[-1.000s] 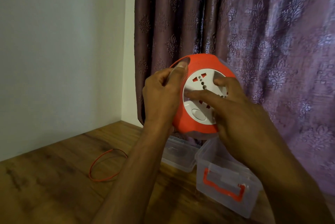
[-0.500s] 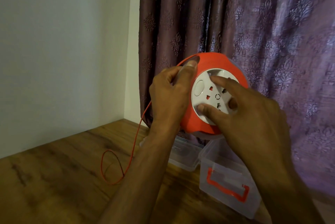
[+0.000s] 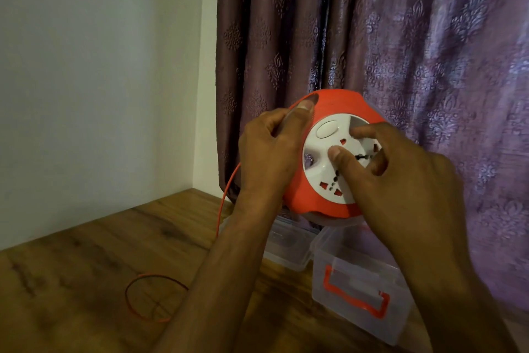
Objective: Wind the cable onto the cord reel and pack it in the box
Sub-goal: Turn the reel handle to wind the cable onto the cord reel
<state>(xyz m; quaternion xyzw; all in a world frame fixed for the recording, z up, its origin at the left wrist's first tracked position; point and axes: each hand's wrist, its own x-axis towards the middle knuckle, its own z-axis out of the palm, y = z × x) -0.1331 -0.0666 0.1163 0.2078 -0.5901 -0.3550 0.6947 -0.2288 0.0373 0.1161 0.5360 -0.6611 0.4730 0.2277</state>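
**Reel held up in both hands, loose cable on the table**

Nearest the camera, two bare forearms rise from the bottom edge toward the middle of the view. Under them lies the wooden table (image 3: 71, 281). On it, left of the left forearm, a thin orange cable (image 3: 137, 281) lies in a loose loop; a strand of it climbs from behind that forearm up toward the reel.

To the right, below the right wrist, stands the clear plastic box (image 3: 357, 295), with an orange handle on its near face. Just beside it, to its left, sits a clear lid (image 3: 289, 244), partly hidden by the left arm.

Above the box, off the table, the orange reel (image 3: 329, 106) is held with its white socket face (image 3: 323, 163) turned to the camera. The left hand (image 3: 269, 158) grips the reel's left rim, fingers curled, thumb laid along the upper edge. The right hand (image 3: 400, 181) is on the socket face: the thumb tip presses near its centre and the forefinger curls into a recess at the upper right, so the face is pinched between them.

Behind everything hangs a purple patterned curtain (image 3: 400, 38); a plain white wall (image 3: 100, 66) fills the left.
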